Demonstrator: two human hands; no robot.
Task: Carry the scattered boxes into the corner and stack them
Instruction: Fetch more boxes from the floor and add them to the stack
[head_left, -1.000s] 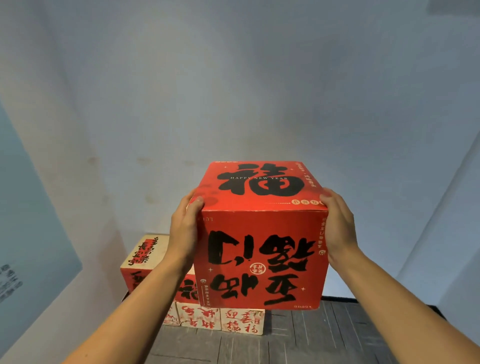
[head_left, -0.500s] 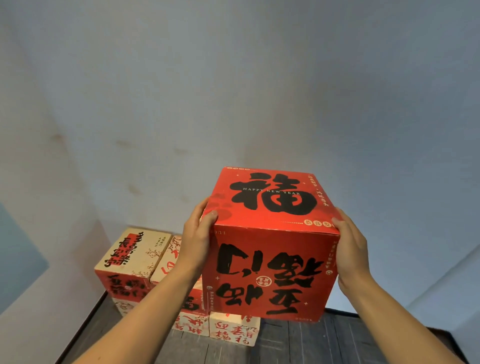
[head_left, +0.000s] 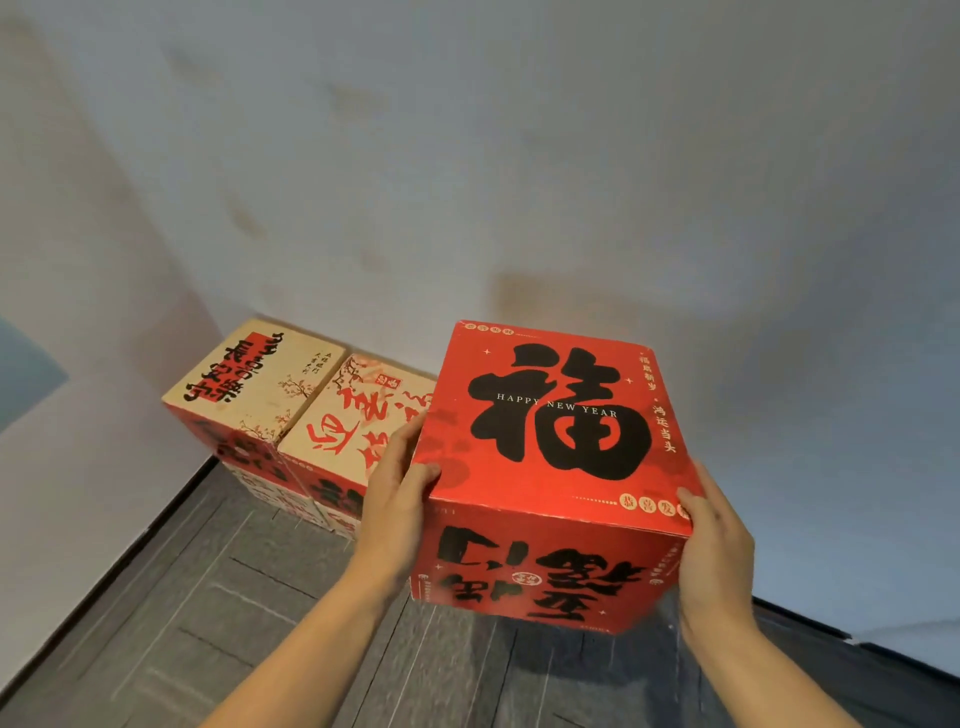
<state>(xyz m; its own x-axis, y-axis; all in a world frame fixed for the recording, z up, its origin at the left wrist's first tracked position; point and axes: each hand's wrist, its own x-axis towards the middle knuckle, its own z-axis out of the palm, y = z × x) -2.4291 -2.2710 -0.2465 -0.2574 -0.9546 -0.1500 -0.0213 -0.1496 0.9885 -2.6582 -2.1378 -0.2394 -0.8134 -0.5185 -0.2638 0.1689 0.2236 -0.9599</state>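
I carry a red box with a large black character and "HAPPY NEW YEAR" on its top, held in the air at centre right. My left hand grips its left side with the thumb over the top edge. My right hand grips its right side, thumb at the top corner. To the left, in the corner, stand stacked boxes: a beige-topped box with black writing against the left wall and a beige-topped box with red writing beside it, partly hidden by my left hand. Lower boxes show under them.
Pale walls meet in the corner behind the stack; the left wall runs close to it. The dark grey plank floor stretches in front of the stack and under the carried box. A dark skirting runs along the right wall.
The view has come closer to the corner and tilted down, so the stack's tops show fully. The red box sits lower and further right in view, still held by both hands.
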